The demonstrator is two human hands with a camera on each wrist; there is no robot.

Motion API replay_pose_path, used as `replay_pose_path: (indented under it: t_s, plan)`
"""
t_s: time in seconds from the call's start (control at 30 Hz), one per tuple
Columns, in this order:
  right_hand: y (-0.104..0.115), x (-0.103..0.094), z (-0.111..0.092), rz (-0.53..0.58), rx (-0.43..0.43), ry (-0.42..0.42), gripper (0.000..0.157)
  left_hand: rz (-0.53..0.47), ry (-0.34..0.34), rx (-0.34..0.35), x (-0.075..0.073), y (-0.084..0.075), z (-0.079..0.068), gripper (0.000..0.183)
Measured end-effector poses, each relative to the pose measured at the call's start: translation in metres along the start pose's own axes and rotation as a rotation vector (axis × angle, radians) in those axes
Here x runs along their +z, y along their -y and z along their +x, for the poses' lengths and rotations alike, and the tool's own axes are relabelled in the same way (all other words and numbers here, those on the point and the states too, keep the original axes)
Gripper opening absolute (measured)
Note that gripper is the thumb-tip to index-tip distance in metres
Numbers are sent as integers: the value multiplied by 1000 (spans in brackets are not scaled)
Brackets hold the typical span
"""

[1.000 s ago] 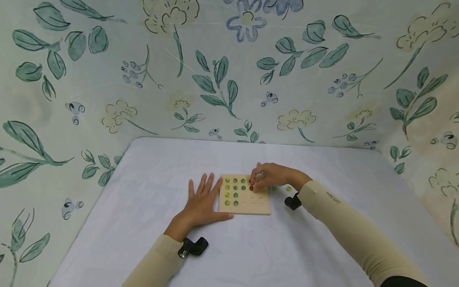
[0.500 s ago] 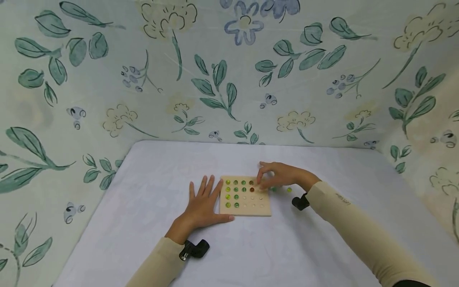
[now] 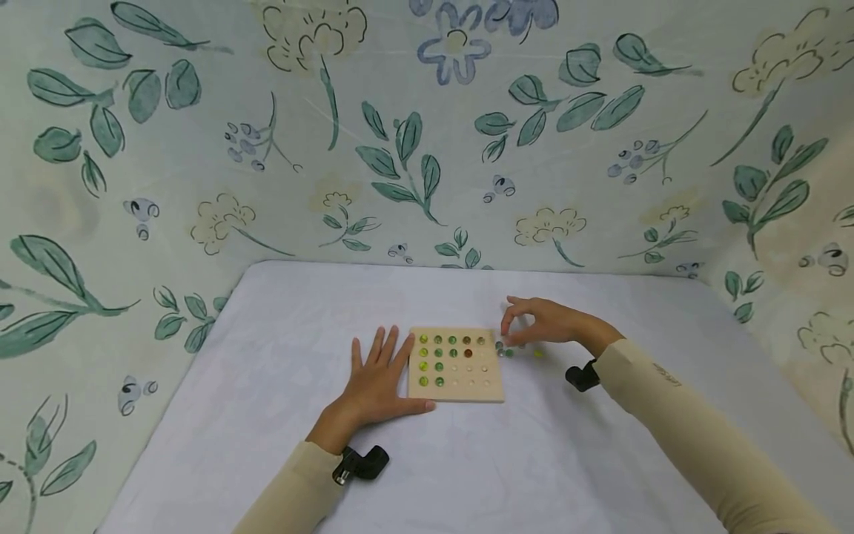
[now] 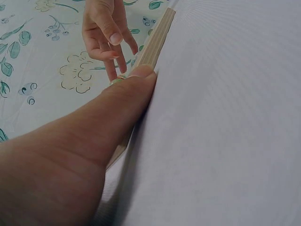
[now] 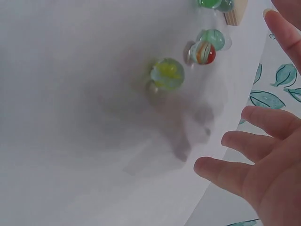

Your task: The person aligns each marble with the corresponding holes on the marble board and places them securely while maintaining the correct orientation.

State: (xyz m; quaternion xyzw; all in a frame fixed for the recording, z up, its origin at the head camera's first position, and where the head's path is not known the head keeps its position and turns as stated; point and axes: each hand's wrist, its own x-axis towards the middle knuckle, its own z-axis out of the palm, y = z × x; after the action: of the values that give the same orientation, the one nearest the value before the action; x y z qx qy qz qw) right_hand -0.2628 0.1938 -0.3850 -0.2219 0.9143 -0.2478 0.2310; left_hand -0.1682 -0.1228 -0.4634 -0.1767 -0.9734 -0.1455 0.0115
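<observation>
A pale wooden board (image 3: 470,386) with rows of round holes lies on the white cloth, several holes filled with yellow, green and brownish glass marbles. My left hand (image 3: 373,382) is spread flat at its left side, fingers straight; in the left wrist view its thumb (image 4: 127,94) rests along the board's edge. Past the board's right side, my right hand (image 3: 547,322) hovers over loose marbles with thumb and index finger curved toward each other. No marble shows between them. In the right wrist view its other fingers (image 5: 225,172) are extended and apart.
Loose marbles lie right of the board: a yellow one (image 5: 168,74), an orange-striped one (image 5: 203,52), and green ones such as a green marble (image 5: 209,2). A floral cloth (image 3: 427,148) hangs behind the white-covered table (image 3: 320,297).
My right hand has moved right, from over the board's upper right to the loose marbles beside it. A marble now shows in the top row's right end. My left hand stays put.
</observation>
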Motion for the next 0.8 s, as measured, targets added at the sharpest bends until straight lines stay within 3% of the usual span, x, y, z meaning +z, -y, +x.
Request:
replay_pose_path:
  t_s: [0.47, 0.8]
  plan:
    - [-26, -5, -13, -38, 39, -67, 22, 10, 6, 0, 1, 0, 0, 114]
    - [-31, 1, -6, -61, 119, -29, 19, 18, 0, -3, 2, 0, 0, 114]
